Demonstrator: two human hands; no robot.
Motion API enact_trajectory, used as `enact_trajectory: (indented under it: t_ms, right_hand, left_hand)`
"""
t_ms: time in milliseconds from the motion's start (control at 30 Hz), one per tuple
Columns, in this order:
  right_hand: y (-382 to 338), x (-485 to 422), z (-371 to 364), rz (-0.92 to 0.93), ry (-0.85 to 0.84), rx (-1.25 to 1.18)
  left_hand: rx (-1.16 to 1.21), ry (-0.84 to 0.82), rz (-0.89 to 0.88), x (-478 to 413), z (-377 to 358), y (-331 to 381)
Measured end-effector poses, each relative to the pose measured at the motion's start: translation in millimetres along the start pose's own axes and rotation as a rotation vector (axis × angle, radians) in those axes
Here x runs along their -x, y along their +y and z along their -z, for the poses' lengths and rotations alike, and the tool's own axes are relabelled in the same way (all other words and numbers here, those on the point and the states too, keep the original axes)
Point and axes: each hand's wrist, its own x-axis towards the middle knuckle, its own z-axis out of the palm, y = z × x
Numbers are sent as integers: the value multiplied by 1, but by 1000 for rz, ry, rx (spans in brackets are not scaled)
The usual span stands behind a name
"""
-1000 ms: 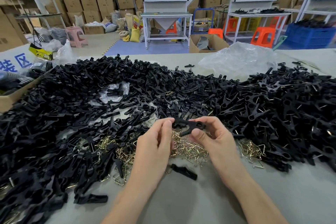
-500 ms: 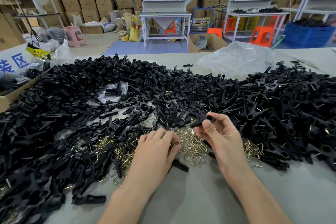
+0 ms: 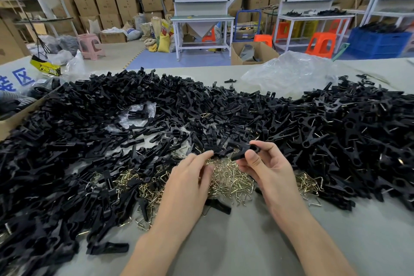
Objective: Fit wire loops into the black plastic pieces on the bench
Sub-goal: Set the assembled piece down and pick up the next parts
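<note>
My right hand (image 3: 266,168) pinches a black plastic piece (image 3: 243,151) between thumb and fingers, lifted just above a heap of brass-coloured wire loops (image 3: 230,180). My left hand (image 3: 190,179) hovers over the same heap with curled fingers, and its index fingertip is at the left end of the held piece. Whether it pinches a loop is hidden against the heap. Loose black plastic pieces (image 3: 89,141) are piled wide over the left of the bench (image 3: 246,244). More black pieces, with wire showing on them (image 3: 347,136), cover the right.
A crumpled clear plastic bag (image 3: 289,71) lies at the bench's far side, and a smaller one (image 3: 136,114) sits in the left pile. A cardboard box (image 3: 13,121) stands at the left edge. Single black pieces (image 3: 220,206) lie near my wrists. Workbenches and stacked cartons stand beyond.
My left hand let go of the black piece, dipped into the wire loops, and has come back up to the piece. My right hand kept hold of the piece throughout.
</note>
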Motion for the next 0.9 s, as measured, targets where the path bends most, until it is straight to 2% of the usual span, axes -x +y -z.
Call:
enact_trajectory:
  t_ms: [233,400,700,900]
  right_hand:
    - [1,1,0,-9,-29,-4]
    - [1,2,-1,-19,-57,2]
    - [-4,8,-3,12,-184,108]
    - [-4,8,-6,20,-241,202]
  left_hand:
    - [228,71,97,-2,0,-2]
    - [495,118,208,-4,2,4]
    - [901,52,361,-7,7,17]
    - [889,93,421,-6,6,17]
